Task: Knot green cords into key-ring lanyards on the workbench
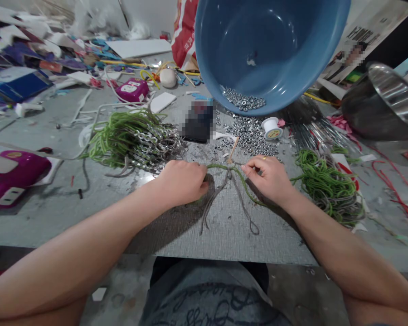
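Note:
In the middle of the table, a green cord (245,183) and a grey cord (240,199) meet at a knot in front of a small upright tan stick (234,147). My left hand (185,181) is closed on the green cord's left part, fingers curled and partly hidden. On the other side my right hand (267,176) pinches a thin cord end near the knot; its exact colour is hard to make out. The grey cord's ends hang toward me, one forming a small loop. Loose metal nuts (255,136) lie just beyond the knot.
A tilted blue basin (275,54) with nuts inside stands behind. Green cord bundles lie left (119,136) and right (326,185), the left one with metal chains. A white spool (271,128), a dark phone-like object (199,122), purple power strips (17,176) and a steel bowl (381,104) surround them.

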`<state>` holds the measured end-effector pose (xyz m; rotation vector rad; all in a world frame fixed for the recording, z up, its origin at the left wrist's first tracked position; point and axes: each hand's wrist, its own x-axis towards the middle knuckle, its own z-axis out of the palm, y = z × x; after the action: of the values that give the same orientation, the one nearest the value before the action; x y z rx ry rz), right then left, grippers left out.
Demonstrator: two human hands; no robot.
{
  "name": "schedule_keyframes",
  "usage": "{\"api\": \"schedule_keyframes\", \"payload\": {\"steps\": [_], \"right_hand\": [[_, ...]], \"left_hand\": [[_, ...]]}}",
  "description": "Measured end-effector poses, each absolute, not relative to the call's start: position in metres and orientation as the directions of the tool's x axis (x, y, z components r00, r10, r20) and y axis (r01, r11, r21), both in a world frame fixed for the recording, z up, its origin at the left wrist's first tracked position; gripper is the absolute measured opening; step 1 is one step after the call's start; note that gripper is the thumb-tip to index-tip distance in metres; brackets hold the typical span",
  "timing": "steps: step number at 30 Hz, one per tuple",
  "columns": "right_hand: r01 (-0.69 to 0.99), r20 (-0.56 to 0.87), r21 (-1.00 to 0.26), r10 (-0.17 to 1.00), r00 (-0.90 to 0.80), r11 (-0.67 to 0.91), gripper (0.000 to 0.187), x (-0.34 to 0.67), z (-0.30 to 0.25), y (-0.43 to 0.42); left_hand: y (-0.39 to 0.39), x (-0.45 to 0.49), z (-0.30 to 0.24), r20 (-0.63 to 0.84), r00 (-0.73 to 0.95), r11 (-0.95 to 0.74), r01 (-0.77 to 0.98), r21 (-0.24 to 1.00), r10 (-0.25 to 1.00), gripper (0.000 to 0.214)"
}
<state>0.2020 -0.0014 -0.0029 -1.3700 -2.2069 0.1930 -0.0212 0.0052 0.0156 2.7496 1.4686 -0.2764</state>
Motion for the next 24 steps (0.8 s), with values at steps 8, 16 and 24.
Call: {"api": "schedule_keyframes", "payload": {"steps": [8, 16, 24], "right_hand": [[0.677, 0.362, -0.589, 0.893, -0.266, 0.441, 0.020, 0.197, 0.001, -0.008], [0.001, -0.221, -0.972, 0.904, -0.366, -0.237, 0.030, 0.174, 0.013, -0.024], [-0.068, -0.377, -0.894, 0.825, -0.421, -0.443, 0.042, 0.162, 0.004, -0.027]], "left_hand": [[0.021, -0.021, 0.019, -0.189, 0.458, -0.304, 0.794, 0.526, 0.869, 0.012], [0.016, -0.009, 0.017, -0.360, 0.401, 0.377, 0.041, 0.925, 0.842, 0.012], [0.010, -0.002, 0.014, -0.316, 0.449, 0.390, -0.081, 0.917, 0.836, 0.014]]}}
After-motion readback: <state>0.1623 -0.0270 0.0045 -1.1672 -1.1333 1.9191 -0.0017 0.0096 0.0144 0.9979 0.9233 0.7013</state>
